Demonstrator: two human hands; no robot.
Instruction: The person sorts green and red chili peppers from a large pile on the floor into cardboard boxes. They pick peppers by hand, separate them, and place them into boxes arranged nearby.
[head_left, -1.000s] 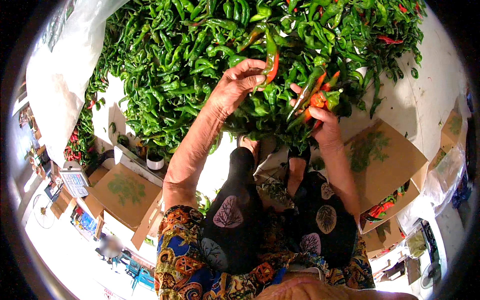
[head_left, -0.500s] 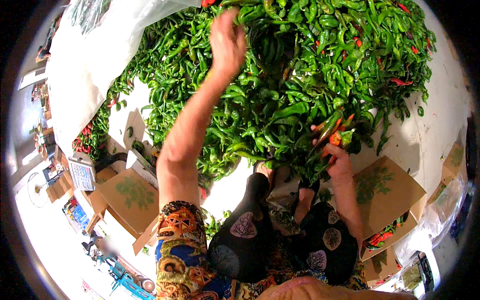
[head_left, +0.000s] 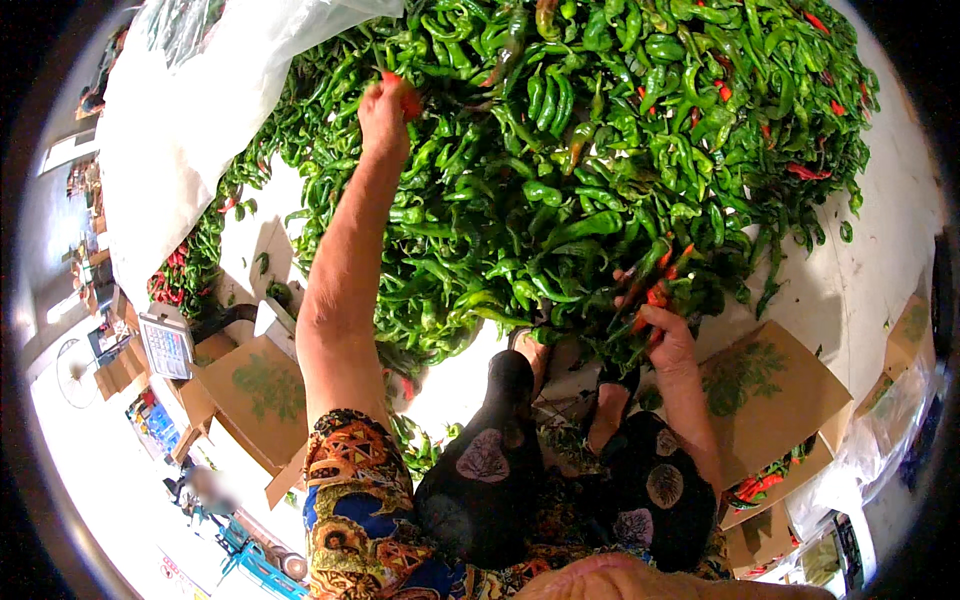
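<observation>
A big heap of green chili peppers (head_left: 470,230) spreads before my legs, dotted with a few red ones. Out over its far left part, my left hand (head_left: 383,122) is closed on a red pepper (head_left: 410,100), slightly smeared by motion. At the near right edge of the heap, my right hand (head_left: 668,338) is wrapped round a bunch of red and dark peppers (head_left: 657,293). Some of its fingers are hidden behind them.
Open cardboard boxes stand at the right (head_left: 770,385) and left (head_left: 255,390); the right one holds red peppers (head_left: 760,482). A white plastic sheet (head_left: 170,140) lies at the far left. A scale (head_left: 167,345) sits beside the left box. My feet are at the heap's near edge.
My left hand has drawn to the left and nearer, and a red pepper now shows in it. My right hand has shifted slightly lower, still holding its bunch.
</observation>
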